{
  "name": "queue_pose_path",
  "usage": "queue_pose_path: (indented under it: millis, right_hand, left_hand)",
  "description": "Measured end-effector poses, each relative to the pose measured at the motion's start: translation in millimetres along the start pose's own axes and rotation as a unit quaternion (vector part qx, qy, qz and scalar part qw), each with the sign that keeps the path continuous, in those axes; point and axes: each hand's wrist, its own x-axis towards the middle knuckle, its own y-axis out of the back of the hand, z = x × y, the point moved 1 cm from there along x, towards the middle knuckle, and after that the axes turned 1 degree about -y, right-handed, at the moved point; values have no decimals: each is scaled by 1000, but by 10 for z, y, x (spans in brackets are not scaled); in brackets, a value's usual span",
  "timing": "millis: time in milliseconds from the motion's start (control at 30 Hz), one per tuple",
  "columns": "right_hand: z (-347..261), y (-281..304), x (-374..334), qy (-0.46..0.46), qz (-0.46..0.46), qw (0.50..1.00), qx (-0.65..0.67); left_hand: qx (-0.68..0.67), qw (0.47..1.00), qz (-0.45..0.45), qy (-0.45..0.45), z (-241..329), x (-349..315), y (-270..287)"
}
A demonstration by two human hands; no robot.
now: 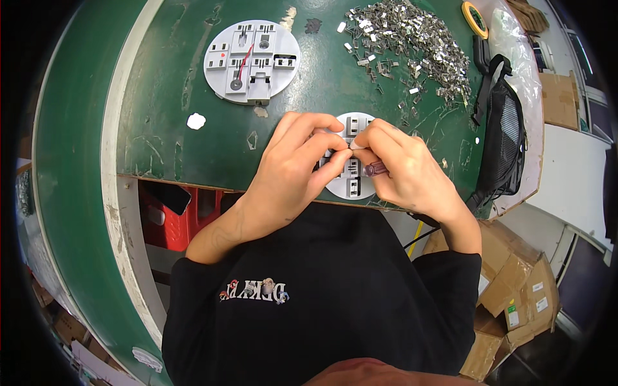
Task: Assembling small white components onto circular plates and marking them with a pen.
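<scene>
Both my hands meet over a round white plastic base [353,188] with raised slotted blocks, at the table's front edge. My left hand [290,157] is closed, its thumb and index fingertip pinched together over the middle of the base. Facing it, my right hand [409,164] is closed too, its thumb and index finger brought together beside the left fingertips. A purplish see-through handle [375,168] sticks out from under the right fingers; its other end is hidden. Whatever small piece lies between the fingertips cannot be made out.
A larger round white base [293,48] with a red wire [245,61] lies at the back left. Many small metal clips [412,48] are heaped at the back right. A black mesh bag [503,128] and a yellow tape roll [474,19] line the right edge. Cardboard boxes [528,296] stand below.
</scene>
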Motion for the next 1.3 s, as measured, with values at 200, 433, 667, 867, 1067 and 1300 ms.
queue_pose_path:
  millis: [200, 433, 667, 867, 1067, 1300]
  right_hand:
    - [32, 29, 31, 14, 23, 999, 32]
    - [-112, 180, 102, 55, 193, 875, 440]
    - [-194, -140, 156, 103, 223, 800, 548]
    - [-137, -345, 167, 112, 272, 799, 525]
    - [-3, -235, 214, 143, 164, 827, 518]
    - [-108, -95, 175, 125, 188, 786, 575]
  left_hand:
    - [-8, 999, -38, 14, -44, -23, 43]
    - [4, 998, -56, -11, 29, -3, 130]
    - [88, 980, -169, -49, -2, 16, 56]
    - [104, 976, -182, -53, -12, 27, 34]
    - [95, 978, -176, -50, -22, 6, 36]
    - [120, 975, -175, -68, -4, -14, 48]
